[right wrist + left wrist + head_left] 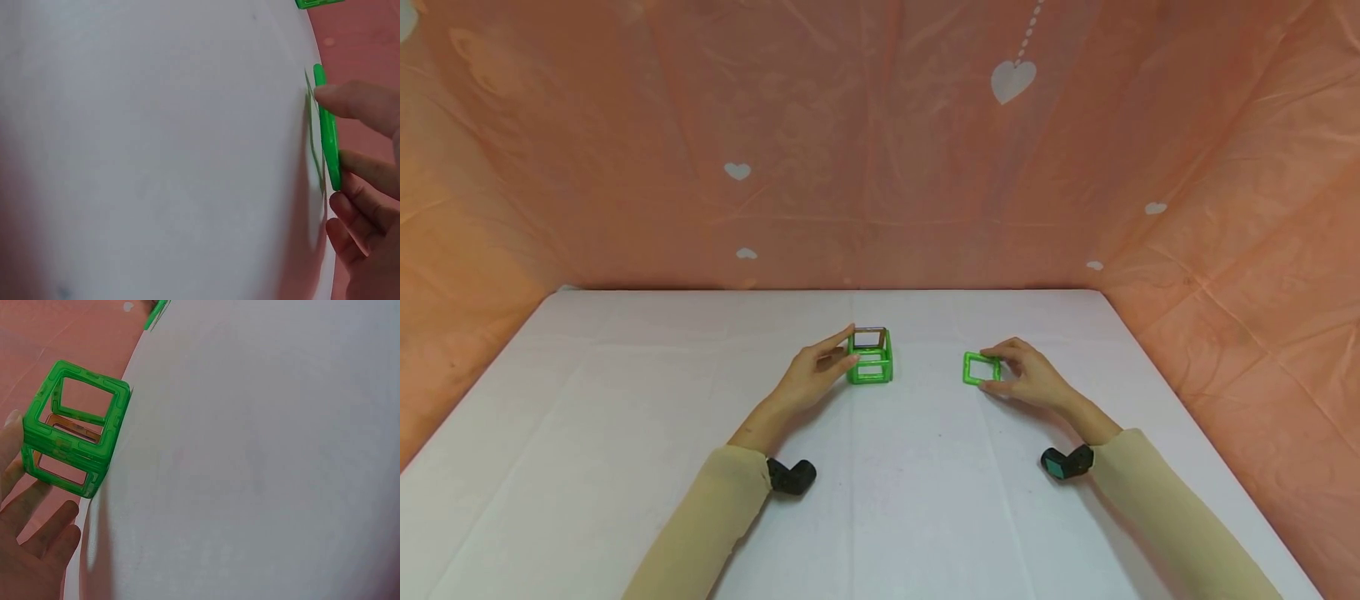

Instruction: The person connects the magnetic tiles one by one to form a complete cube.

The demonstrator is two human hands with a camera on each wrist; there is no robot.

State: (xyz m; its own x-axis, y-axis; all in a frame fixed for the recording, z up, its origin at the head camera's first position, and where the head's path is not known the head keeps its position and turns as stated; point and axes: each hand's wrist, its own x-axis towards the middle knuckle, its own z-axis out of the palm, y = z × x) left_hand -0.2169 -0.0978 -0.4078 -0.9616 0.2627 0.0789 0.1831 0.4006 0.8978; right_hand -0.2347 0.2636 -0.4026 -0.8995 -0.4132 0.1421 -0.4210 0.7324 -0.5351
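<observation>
In the head view, my left hand grips a small open-framed cube of magnetic tiles from its left side. Most of the cube's frames are green; one orange-brown frame shows through it in the left wrist view. The left thumb and fingertips touch the cube's near edge and sides. To the right, apart from the cube, my right hand pinches a single green square magnetic tile between thumb and fingers. Edge-on in the right wrist view, this tile is just above the cloth, with its shadow beside it.
A white cloth covers the table. Behind it rises an orange-pink curtain with pale hearts, which also closes the left and right sides. A black wrist camera sits on the left wrist, and another on the right.
</observation>
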